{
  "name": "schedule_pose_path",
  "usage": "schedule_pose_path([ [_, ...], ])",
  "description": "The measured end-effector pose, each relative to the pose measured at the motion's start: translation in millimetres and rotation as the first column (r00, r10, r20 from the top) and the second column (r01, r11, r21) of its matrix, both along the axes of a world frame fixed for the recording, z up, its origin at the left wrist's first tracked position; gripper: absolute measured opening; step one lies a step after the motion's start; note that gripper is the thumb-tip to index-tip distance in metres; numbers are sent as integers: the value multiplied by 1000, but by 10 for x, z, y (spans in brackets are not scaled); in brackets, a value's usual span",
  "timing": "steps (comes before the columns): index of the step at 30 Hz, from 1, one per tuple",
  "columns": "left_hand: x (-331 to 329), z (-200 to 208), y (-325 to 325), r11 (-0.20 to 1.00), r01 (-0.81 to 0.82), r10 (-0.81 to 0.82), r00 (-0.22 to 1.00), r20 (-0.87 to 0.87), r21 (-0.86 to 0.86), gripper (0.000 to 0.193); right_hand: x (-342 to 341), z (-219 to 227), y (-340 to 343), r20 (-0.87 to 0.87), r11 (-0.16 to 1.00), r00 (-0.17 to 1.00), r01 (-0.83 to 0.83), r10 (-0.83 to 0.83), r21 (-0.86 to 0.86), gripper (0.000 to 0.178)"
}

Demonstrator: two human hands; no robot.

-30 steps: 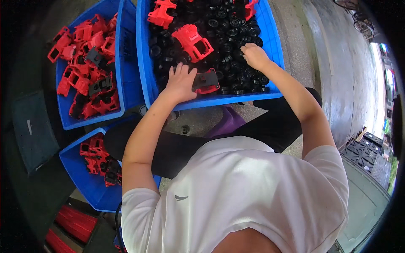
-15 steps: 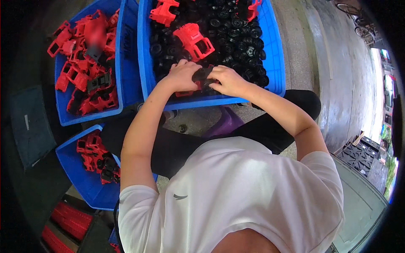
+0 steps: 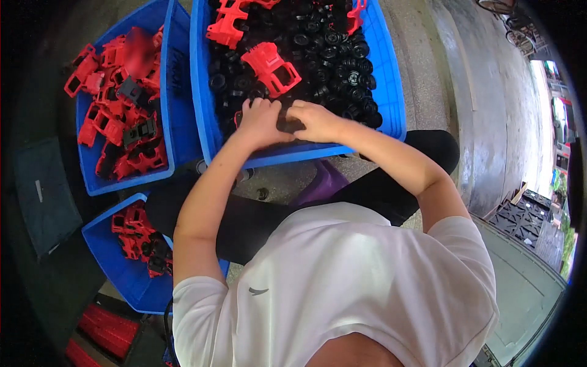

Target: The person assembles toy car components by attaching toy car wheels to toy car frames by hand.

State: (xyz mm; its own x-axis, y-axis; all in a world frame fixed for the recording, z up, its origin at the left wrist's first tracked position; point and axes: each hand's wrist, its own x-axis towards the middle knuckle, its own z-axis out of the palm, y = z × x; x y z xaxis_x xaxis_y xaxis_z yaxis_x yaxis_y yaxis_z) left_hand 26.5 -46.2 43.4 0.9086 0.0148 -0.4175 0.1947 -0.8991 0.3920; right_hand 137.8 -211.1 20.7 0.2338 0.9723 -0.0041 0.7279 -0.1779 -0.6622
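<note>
Inside the near edge of a large blue bin (image 3: 400,92), my two hands work close together. My left hand (image 3: 262,125) is curled, fingers forward, on the left side of a black plastic part (image 3: 286,119). My right hand (image 3: 315,122) grips its right side with thumb and bent fingers. Most of the part is hidden by the hands and shadow, so its exact shape does not show. Just beyond the fingers, a red toy vehicle body (image 3: 272,68) rests on many small black toy wheels (image 3: 353,77).
A second blue bin (image 3: 168,92) at the left is heaped with red toy vehicle bodies (image 3: 107,122), some with black bases. Below it, a smaller blue bin (image 3: 143,293) holds more. Something purple (image 3: 321,183) stands under the near bin edge. Red strips (image 3: 107,327) lie at lower left.
The view has shifted slightly, moving the bins left in the picture. My hands have drawn closer together around the black part, which shows less now.
</note>
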Motion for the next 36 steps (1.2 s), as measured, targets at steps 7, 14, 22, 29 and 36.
schedule_pose_path([
  [7, -130, -102, -63, 1000, 18, -22, 970, 241, 18, 64, 1284, -744, 15, 341, 793, 838, 527, -426, -304, 40],
  [14, -314, -151, 19, 997, 27, 10, 898, 440, -77, 64, 1009, -918, -27, 400, 840, 826, 502, -396, -204, 31],
  [22, -343, -93, 4, 997, -40, 62, 915, 400, -64, 68, 207, -160, 193, -210, 915, 896, 402, -391, 14, 25],
  [29, -368, -141, -10, 993, -70, 107, 882, 459, -96, 78, 53, -196, 342, -221, 965, 940, 261, -259, -18, 22],
  [36, -378, -140, 2, 992, -74, 112, 881, 459, -101, 80, 64, -163, 423, -247, 977, 948, 213, -202, 18, 21],
])
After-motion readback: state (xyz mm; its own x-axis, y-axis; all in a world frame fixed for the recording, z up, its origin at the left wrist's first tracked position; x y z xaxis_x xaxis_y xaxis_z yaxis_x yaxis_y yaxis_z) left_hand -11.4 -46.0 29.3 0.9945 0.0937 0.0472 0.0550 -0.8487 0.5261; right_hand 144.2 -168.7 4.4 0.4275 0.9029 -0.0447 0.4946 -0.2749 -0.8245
